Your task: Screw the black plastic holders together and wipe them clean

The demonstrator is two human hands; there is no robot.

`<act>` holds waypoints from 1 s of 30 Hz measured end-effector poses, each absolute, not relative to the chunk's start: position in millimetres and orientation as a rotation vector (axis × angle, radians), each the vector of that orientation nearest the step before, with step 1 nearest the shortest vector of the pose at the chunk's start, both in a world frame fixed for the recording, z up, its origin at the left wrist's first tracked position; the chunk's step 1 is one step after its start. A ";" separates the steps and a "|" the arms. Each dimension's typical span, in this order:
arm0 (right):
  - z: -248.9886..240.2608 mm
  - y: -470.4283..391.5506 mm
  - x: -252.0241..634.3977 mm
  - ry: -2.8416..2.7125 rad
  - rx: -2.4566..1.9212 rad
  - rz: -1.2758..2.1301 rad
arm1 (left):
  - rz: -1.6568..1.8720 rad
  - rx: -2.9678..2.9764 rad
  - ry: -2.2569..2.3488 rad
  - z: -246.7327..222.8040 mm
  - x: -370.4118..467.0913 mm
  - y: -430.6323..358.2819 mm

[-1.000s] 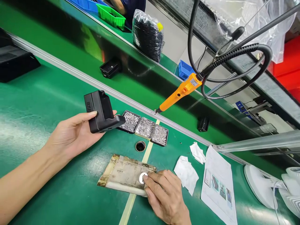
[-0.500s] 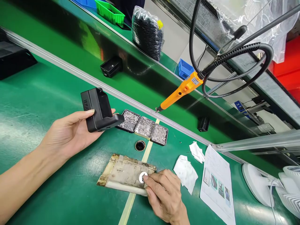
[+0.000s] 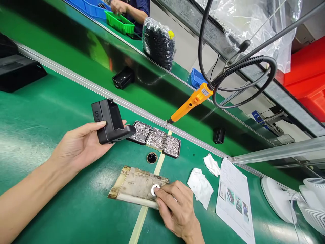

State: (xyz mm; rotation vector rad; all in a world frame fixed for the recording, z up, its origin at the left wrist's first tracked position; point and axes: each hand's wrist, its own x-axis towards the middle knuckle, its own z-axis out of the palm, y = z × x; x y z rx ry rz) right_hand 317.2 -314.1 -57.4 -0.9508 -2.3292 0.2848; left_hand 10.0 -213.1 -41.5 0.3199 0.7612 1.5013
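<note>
Left hand: And here's the left hand, left of centre, clamped firmly on the black housing, thumb over its left side, other fingers behind.
Black housing: It's up at centre left, this black housing, lettering on its left face, its lower right lip overlapping a tray in the view.
Right hand: Down at lower centre, the right hand has its fingers bunched close together, fingertips at the white disc; pinching or only pressing, I cannot tell.
White disc: There it is, the white disc, over the right part of the worn pad, its right edge hidden by a fingertip.
Worn pad: Stained and tape-edged, the worn pad lies at lower centre, across the yellow tape strip.
Trays: Three in a row at the centre: left tray, middle tray, right tray, all full of small shiny metal parts.
Round black piece: Just below the trays sits the round black piece, gold-rimmed.
Orange driver: Right of upper centre, the orange driver hangs at a slant, tip to the lower left.
Papers: Lower right, a printed sheet beside two crumpled white wipes.
Far side: At the top, a co-worker's hand is over the green bin.
</note>
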 end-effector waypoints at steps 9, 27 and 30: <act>-59.6 -306.3 313.8 -2.126 -0.860 0.175 | 1.487 0.423 0.769 -24.5 11.8 -223.3; -6.7 -306.5 292.7 -1.945 -0.955 0.252 | 1.136 1.019 0.743 -6.8 68.8 -277.6; -15.3 -309.1 305.3 -1.838 -1.057 0.580 | 1.041 1.163 0.818 -10.8 62.1 -263.3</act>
